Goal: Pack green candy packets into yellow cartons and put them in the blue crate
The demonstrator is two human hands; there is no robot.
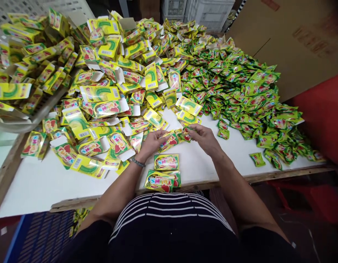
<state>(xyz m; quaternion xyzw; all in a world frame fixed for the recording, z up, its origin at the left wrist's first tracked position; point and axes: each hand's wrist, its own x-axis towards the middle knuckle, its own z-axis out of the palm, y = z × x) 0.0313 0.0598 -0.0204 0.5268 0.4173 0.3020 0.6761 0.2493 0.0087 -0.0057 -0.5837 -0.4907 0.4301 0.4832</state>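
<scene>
**Left hand on a carton, right hand on a sachet**

The left grip is narrow, holding the open yellow carton low over the white counter; the right grip pinches the small green sachet at the carton's end; a beaded bracelet circles the left wrist; two closed cartons lie stacked just before the person; flat yellow cartons heap up ahead and left, against a plastic crate; a large pile of green sachets spreads to the right, with a cardboard sheet beyond.
</scene>
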